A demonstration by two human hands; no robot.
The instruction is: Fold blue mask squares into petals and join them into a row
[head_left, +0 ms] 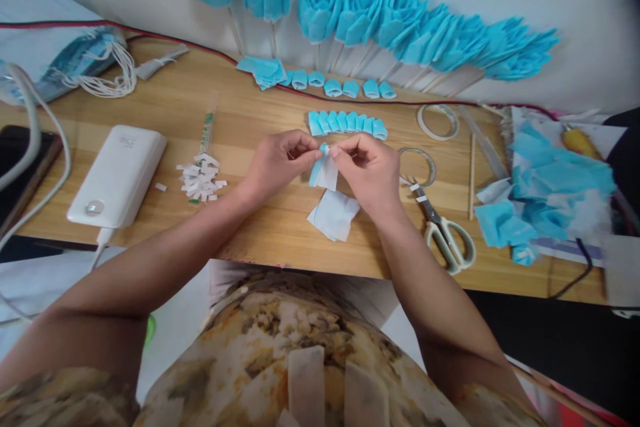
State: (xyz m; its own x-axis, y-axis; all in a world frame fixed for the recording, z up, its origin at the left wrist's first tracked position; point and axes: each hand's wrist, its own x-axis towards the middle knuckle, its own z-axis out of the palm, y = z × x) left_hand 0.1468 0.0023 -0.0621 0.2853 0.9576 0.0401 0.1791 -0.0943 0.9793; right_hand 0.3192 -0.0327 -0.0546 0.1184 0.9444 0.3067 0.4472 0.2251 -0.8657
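Observation:
My left hand [277, 161] and my right hand [367, 170] meet above the wooden table [260, 233], both pinching a small piece of light blue and white tissue [324, 172] by its top edge. Under it lies a pale folded tissue square [334, 215]. Just beyond my fingers sits a row of rolled blue tissue petals [347, 123], with a second row of blue petals [336, 83] farther back. Blue tissue flowers on sticks [370, 17] lean against the wall.
Scissors [443, 230] and a tape roll [419, 165] lie to my right, another tape roll [439, 121] behind them. A heap of blue tissue scraps [545, 193] fills the right end. At left are a white power bank [117, 175], white paper snippets [200, 178] and face masks [85, 67].

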